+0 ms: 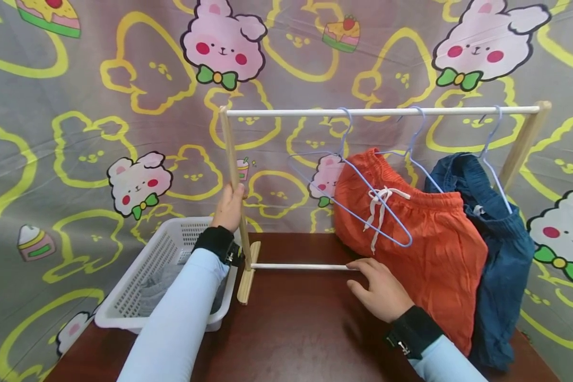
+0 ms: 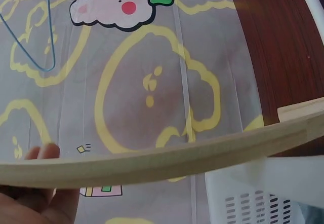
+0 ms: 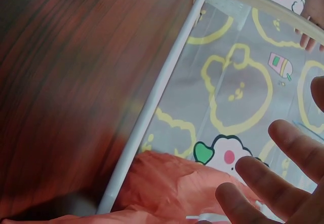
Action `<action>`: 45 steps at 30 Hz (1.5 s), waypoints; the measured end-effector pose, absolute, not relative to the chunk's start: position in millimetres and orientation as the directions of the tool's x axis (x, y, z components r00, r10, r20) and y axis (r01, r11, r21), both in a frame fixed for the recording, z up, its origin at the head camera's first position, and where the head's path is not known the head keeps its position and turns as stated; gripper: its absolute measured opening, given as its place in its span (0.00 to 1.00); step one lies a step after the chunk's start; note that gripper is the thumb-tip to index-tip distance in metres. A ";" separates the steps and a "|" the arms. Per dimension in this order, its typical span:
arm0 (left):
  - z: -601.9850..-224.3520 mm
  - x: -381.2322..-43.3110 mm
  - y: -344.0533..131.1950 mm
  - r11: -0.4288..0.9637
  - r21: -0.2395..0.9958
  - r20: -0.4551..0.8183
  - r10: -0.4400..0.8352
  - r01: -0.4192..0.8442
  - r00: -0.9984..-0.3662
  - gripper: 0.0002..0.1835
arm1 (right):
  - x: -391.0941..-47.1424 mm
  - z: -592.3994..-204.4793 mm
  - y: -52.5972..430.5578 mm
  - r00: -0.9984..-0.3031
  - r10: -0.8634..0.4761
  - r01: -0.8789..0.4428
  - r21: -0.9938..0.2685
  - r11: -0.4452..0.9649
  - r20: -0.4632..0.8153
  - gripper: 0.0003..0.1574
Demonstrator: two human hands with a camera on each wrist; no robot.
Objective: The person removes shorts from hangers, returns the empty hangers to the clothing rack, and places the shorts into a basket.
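Observation:
My left hand [image 1: 229, 208] grips the left wooden post [image 1: 231, 151] of a clothes rack about halfway up. In the left wrist view its fingertips [image 2: 49, 151] show past the far edge of the post. Low in front of the rack, my right hand [image 1: 383, 292] has its fingers spread and holds nothing. It is beside orange shorts [image 1: 425, 239] with a white drawstring, which hang from a hanger on the rack's white top bar [image 1: 286, 113]. A bare blue hanger [image 1: 372, 187] hangs in front of the shorts. Blue denim bottoms [image 1: 501, 265] hang at the right.
A white perforated basket [image 1: 124, 318] stands left of the rack with grey cloth [image 1: 159, 284] inside. The rack's lower white bar [image 1: 301, 267] runs above the dark wooden table [image 1: 277, 339]. A patterned curtain [image 1: 286, 69] hangs behind.

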State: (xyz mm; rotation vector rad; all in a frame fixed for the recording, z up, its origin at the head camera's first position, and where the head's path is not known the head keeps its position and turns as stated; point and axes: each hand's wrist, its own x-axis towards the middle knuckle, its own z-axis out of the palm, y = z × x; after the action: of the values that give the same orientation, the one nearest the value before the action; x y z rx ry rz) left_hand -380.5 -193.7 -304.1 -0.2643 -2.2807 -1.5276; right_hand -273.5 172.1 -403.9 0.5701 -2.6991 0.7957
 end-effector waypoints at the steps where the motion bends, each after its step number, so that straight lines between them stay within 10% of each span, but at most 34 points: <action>1: -304.9 -381.7 -192.9 0.379 0.851 0.414 -0.062 0.363 -0.908 0.27 | -273.2 -404.2 172.7 -0.887 -0.293 -0.441 -0.464 0.768 0.358 0.21; 31: -322.5 -403.5 -183.3 0.249 0.870 0.470 -0.157 0.426 -0.869 0.23 | -208.2 -318.9 243.2 -0.804 -0.144 -0.394 -0.335 0.856 0.577 0.14; 38: -319.2 -402.1 -183.1 0.270 0.864 0.474 -0.145 0.426 -0.869 0.25 | -203.1 -283.6 241.9 -0.591 0.032 -0.413 -0.336 0.846 0.806 0.30; 45: -323.0 -401.5 -183.5 0.279 0.868 0.464 -0.156 0.412 -0.872 0.26 | -225.1 -260.4 251.0 -0.707 0.044 -0.332 -0.386 0.861 0.706 0.41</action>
State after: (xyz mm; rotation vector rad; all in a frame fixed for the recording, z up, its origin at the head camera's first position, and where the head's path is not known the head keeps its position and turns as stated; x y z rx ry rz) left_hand -401.5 -183.5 -323.0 -0.2295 -2.0901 -1.6283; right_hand -225.1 251.0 -260.4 0.2073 -2.2771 0.6429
